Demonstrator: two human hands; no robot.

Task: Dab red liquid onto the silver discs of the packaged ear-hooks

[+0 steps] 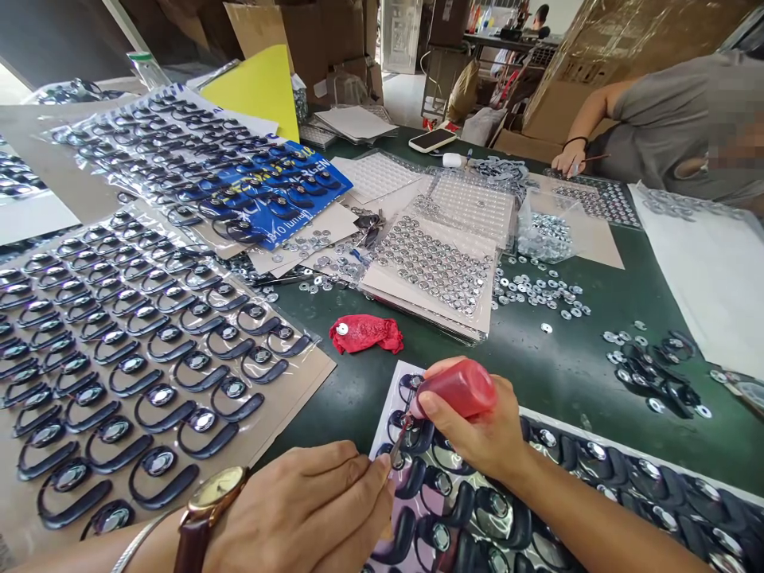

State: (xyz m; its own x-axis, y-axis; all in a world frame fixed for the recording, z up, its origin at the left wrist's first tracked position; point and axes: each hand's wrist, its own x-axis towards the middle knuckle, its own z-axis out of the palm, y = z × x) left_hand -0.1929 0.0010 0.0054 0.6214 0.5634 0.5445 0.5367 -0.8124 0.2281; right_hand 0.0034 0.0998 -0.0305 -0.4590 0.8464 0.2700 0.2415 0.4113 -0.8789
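My right hand (483,422) is wrapped round a small red squeeze bottle (462,387), tilted with its narrow nozzle pointing down and left. My left hand (316,501), with a watch on the wrist, pinches a thin pointed metal tool (396,450); most of it is hidden by the fingers. Nozzle and tool tip come close together over the left edge of a sheet (385,410) of black ear-hook parts. Each ear-hook part (438,481) bears a shiny round disc. Whether either tip touches a part cannot be made out.
On the left lies a large film-covered sheet of ear-hook parts (161,394). Ahead are a crumpled red cloth (370,334), a stack with rows of metal discs (433,263) and loose washers (540,290). A co-worker's hand (570,159) rests across the table, at right.
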